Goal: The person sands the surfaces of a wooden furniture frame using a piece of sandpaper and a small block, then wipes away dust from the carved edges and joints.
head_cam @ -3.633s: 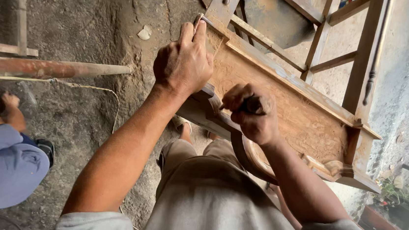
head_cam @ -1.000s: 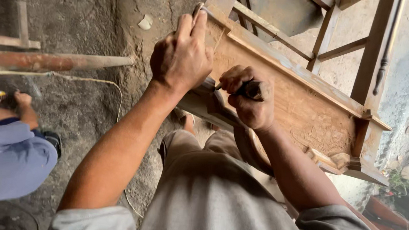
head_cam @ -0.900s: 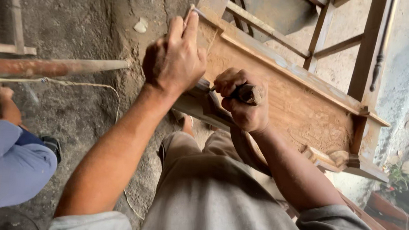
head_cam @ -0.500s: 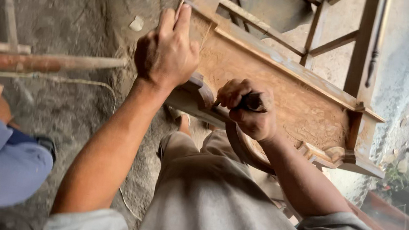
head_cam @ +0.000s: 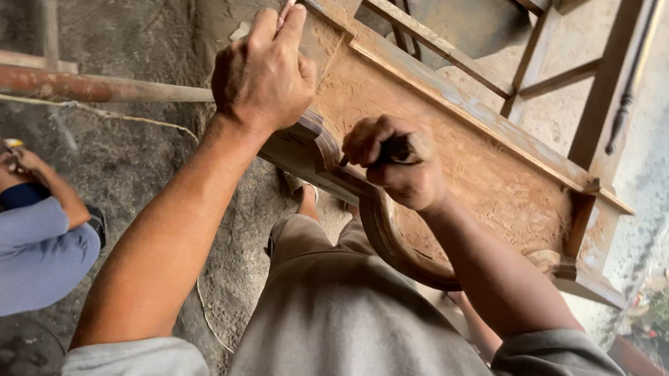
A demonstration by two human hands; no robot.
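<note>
A brown wooden furniture frame (head_cam: 467, 151) with a curved carved lower rail lies tilted in front of me. My left hand (head_cam: 264, 69) grips its upper corner, fingers wrapped over the edge. My right hand (head_cam: 397, 160) is closed around a dark-handled tool (head_cam: 393, 148) whose tip rests against the carved curve of the rail. Most of the tool is hidden in my fist. My grey shorts fill the lower part of the view.
Another person in blue (head_cam: 11, 240) crouches at the lower left with hands working on something small. A long reddish pole (head_cam: 85, 87) lies across the rough grey ground (head_cam: 148, 10). A cord (head_cam: 127, 119) runs along it. More frame bars (head_cam: 555, 62) stand behind.
My left hand has slid a little along the frame's top corner. My right hand with the tool has shifted slightly along the carved rail. The view has swayed.
</note>
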